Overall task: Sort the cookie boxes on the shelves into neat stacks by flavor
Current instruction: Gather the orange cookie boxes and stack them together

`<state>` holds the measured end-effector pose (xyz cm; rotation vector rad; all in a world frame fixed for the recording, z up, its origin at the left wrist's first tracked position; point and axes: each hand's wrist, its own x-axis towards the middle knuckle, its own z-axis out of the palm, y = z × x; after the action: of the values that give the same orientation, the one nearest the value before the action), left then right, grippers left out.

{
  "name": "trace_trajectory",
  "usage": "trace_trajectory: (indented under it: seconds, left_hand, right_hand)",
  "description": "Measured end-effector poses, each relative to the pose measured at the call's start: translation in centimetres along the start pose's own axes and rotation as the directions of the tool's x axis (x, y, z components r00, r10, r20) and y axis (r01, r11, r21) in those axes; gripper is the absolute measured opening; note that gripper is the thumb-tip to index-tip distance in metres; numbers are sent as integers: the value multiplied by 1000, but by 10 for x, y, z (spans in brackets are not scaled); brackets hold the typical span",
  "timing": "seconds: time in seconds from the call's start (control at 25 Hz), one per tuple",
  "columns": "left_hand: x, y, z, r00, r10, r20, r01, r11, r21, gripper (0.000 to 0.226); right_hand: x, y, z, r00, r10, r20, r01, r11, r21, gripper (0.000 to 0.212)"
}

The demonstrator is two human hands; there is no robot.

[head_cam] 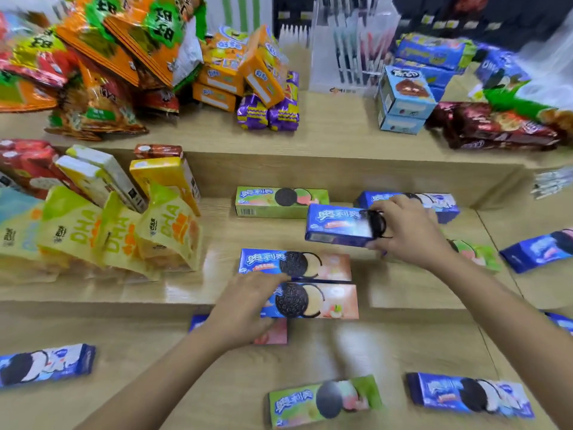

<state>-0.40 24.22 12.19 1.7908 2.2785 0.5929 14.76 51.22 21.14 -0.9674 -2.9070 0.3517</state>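
My right hand (406,232) grips a blue cookie box (336,226) by its right end, lifted above the middle shelf. My left hand (245,304) holds a blue-and-peach cookie box (328,301) at its left end, above the shelf's front edge. A second blue-and-peach box (322,265) lies flat just behind it. A green box (280,201) lies at the back of the middle shelf, and a blue box (440,206) lies behind my right hand. On the lower shelf lie a green box (322,400), a blue box (468,397) and a blue box (46,364).
Yellow DHA snack bags (124,231) and upright yellow boxes (167,178) crowd the left of the middle shelf. The top shelf holds orange snack bags (102,57), orange boxes (242,66), light-blue boxes (403,100) and dark red packs (496,128). More blue and green boxes (536,249) lie at right.
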Motion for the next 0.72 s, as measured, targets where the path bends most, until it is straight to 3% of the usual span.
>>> trace_trajectory:
  seconds: [0.4,0.56,0.72]
  left_hand:
    - [4,-9,21,993,46,-105,-52,997,-52,62]
    - [5,-7,21,975,51,-216,-48,999,21,45]
    - [2,-5,24,957,-67,-283,67,998,-8,62]
  right_hand:
    - [63,-48,69,983,-75,170,72,997,23,68]
    - [68,-49,87,978,-96,188,73,989,126,66]
    - [70,-46,92,967,-104,232,60,980,189,66]
